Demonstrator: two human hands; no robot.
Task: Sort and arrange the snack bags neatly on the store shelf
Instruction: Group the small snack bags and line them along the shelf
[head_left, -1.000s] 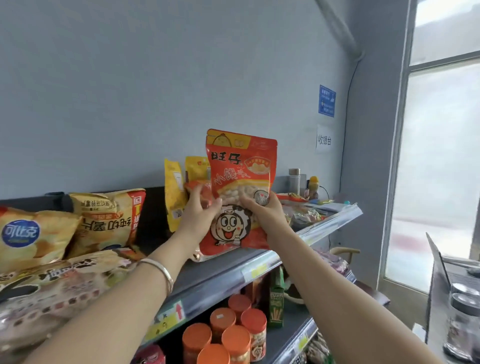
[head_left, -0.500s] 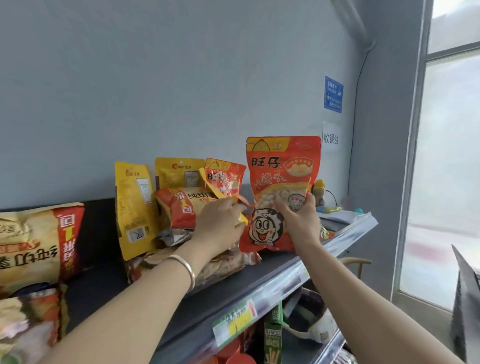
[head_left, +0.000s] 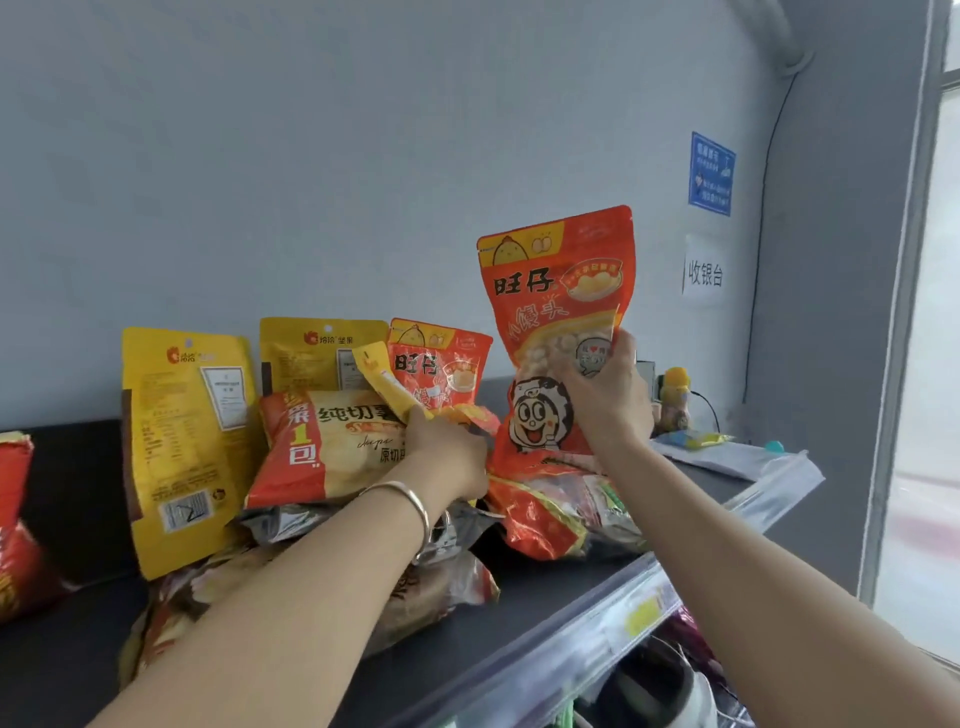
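Our right hand grips the red snack bag upright near the right end of the shelf, its base on a loose heap; our left hand curls round a yellow packet. If we let go, we judge it could topple forward over the front edge

Both arms are bare as far up as the view shows: the left forearm and the right forearm. One thing is worn, a thin, smooth, silver-coloured bangle. It is plain and unmarked and sits on the wrist just behind the left hand.
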